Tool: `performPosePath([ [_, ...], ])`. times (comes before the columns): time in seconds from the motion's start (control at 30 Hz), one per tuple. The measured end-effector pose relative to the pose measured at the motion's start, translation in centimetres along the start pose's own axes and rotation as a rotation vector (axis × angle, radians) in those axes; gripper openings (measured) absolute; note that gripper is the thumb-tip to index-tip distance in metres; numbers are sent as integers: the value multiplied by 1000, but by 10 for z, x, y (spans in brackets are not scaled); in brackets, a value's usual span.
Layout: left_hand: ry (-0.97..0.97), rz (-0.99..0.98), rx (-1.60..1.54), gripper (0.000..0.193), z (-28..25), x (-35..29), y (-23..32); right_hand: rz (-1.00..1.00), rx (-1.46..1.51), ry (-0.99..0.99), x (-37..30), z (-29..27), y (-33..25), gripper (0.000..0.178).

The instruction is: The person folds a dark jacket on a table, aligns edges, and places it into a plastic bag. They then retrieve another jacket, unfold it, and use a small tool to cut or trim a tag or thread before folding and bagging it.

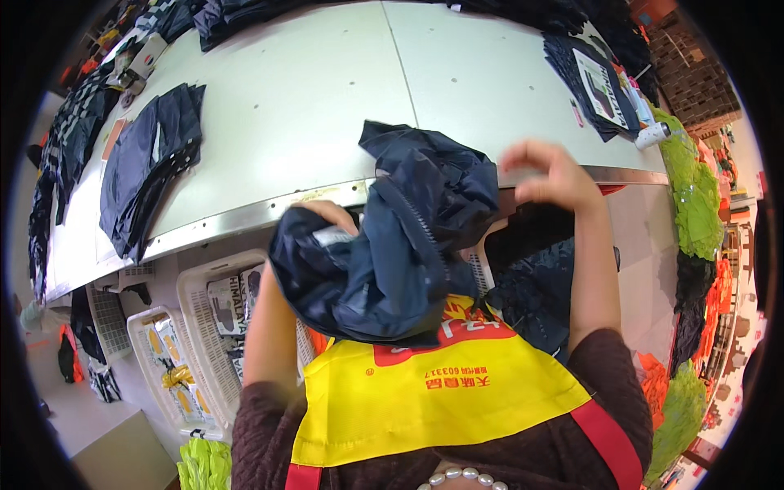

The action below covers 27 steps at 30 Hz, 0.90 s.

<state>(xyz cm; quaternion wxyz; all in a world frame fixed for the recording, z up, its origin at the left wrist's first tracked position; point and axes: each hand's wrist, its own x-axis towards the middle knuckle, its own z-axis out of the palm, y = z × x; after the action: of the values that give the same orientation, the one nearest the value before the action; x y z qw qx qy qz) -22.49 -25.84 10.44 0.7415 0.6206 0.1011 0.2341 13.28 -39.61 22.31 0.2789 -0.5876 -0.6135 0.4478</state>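
A crumpled navy zip jacket (392, 261) is bunched up in front of my chest, its upper part lying over the metal edge of the table. A zipper runs down its middle, and a small white label shows on its left side. My left hand (329, 214) grips the jacket at its left; the fingers are mostly hidden by cloth. To the right of the jacket, apart from it, my right hand (554, 175) is raised with thumb and fingers spread and curved, somewhat blurred and holding nothing.
On the white table (302, 98) lie a dark folded garment stack (155, 163) at left and dark packaged garments (596, 90) at right. White plastic baskets (196, 302) stand below the left edge. Dark cloth (535, 286) fills a bin at right; lime-green garments (690, 188) hang beyond.
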Motion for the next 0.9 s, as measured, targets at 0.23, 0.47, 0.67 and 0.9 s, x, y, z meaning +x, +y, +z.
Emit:
performPosePath([
  [0.23, 133, -78, 228, 13, -27, 24, 126, -198, 22, -518, 97, 125, -8, 81],
  [0.47, 154, -635, 531, 58, -111, -41, 73, -110, 466, 373, -6, 9, -63, 60],
  [0.67, -340, -556, -58, 118, -20, -64, -94, -224, 969, 667, -37, -12, -55, 51],
  [0.9, -53, -669, -572, 60, 30, -28, -142, -357, 816, 572, -105, -43, -42, 50],
])
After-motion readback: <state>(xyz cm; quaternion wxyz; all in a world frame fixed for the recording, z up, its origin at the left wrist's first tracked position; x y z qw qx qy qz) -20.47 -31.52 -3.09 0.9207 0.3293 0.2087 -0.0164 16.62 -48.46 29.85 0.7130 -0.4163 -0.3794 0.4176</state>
